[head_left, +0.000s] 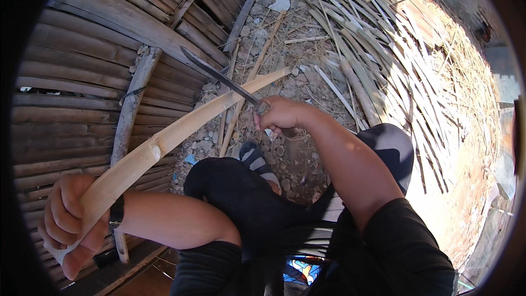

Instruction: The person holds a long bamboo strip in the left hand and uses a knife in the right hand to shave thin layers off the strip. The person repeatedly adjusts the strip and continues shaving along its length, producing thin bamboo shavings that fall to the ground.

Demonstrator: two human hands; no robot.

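Observation:
My left hand (74, 222) is wrapped round the near end of a long split bamboo strip (181, 130), pale on its inner face, with a node partway along. The strip slants up and to the right, away from me. In my right hand (280, 114) is the handle of a long machete (211, 72), its dark blade pointing up and to the left. The blade crosses the strip near its far end; whether it touches the strip or lies just above it, I cannot tell.
A slatted bamboo wall (71, 115) with a wooden post (134, 98) stands at the left. Split bamboo strips (378, 49) lie heaped at the far right, partly in bright sun. Rubble and shavings (263, 49) cover the ground. My sandalled foot (257, 161) is below the machete.

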